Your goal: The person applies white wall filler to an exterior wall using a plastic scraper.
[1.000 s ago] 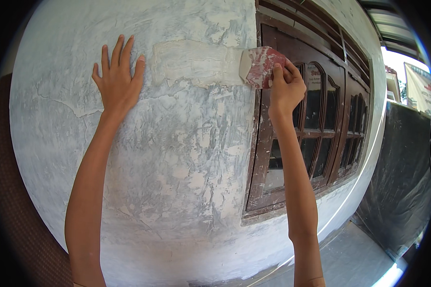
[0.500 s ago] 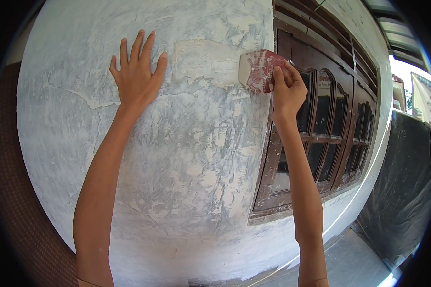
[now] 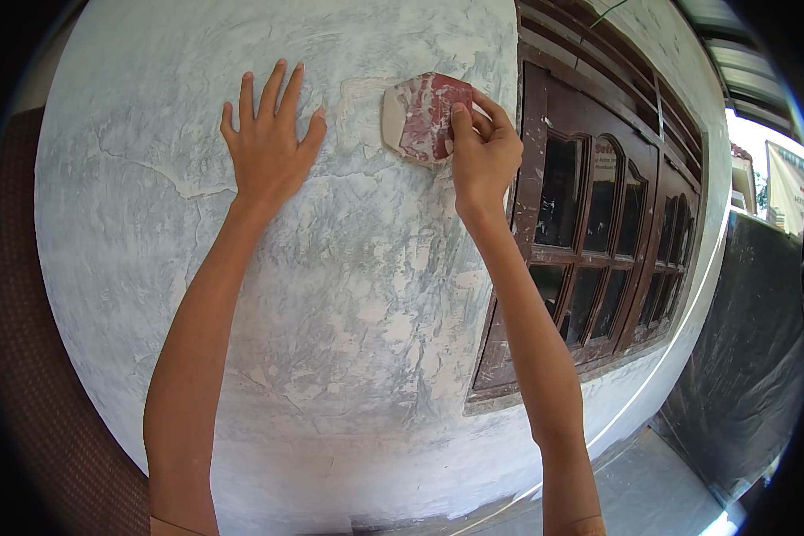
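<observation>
My right hand [image 3: 489,156] pinches a red putty scraper [image 3: 433,116] by its right side, thumb in front. Whitish putty is smeared over the scraper's face, and a pale layer covers its left edge. The scraper lies against a rough grey-white wall [image 3: 330,295], over the right part of a smooth cream putty patch [image 3: 359,107]. To the left of that patch, my left hand [image 3: 272,138] rests flat on the wall with fingers spread, holding nothing. What lies behind the scraper is hidden.
Right of the scraper is a brown wooden window [image 3: 590,205] with glass panes and slats above. A black sheet [image 3: 732,348] hangs farther right, beside a grey floor [image 3: 652,491]. Brown patterned material [image 3: 27,339] borders the wall at left.
My right hand has moved the scraper leftward across the wall, from beside the window frame onto the putty patch. My left hand stays flat on the wall; the view has shifted slightly.
</observation>
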Demonstrator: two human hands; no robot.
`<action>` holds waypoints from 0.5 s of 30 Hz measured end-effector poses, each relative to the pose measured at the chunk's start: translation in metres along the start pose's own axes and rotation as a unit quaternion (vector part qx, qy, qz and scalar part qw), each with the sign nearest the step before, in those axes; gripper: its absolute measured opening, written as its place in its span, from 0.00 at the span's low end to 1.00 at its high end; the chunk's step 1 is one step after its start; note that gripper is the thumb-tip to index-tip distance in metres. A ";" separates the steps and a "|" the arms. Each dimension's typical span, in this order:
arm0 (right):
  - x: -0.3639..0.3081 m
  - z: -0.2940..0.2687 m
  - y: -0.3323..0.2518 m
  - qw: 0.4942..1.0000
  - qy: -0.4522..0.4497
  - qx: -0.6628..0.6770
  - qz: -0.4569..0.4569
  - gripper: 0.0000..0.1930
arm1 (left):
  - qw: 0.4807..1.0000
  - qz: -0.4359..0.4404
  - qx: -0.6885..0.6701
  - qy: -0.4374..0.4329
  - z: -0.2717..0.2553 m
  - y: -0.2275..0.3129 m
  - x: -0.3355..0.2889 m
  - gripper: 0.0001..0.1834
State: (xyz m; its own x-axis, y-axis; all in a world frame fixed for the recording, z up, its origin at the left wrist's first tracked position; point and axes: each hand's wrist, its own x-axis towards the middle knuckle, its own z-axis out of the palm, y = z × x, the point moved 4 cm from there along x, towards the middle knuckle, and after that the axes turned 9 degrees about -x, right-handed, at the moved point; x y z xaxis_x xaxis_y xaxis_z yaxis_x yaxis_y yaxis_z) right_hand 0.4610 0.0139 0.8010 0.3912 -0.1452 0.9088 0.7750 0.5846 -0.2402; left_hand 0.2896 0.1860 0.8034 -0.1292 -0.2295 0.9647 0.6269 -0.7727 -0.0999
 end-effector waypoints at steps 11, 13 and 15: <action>0.010 -0.049 0.013 0.987 0.150 0.038 0.032 0.15 | 0.998 0.030 -0.056 -0.015 -0.042 -0.048 -0.038 0.29; 0.000 -0.011 -0.005 0.997 0.072 -0.025 0.017 0.16 | 0.998 0.010 -0.024 -0.051 -0.052 -0.062 -0.049 0.30; -0.009 0.022 -0.018 1.000 0.020 -0.007 0.021 0.16 | 0.997 0.011 -0.041 -0.058 -0.056 -0.069 -0.059 0.30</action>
State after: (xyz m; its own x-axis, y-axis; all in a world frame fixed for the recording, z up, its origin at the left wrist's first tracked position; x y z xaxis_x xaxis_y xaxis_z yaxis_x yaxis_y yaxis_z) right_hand 0.4326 0.0224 0.8041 0.4423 -0.1530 0.8837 0.7645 0.5796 -0.2822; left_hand 0.2107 0.2198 0.7393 -0.0241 -0.1812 0.9832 0.5638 -0.8146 -0.1363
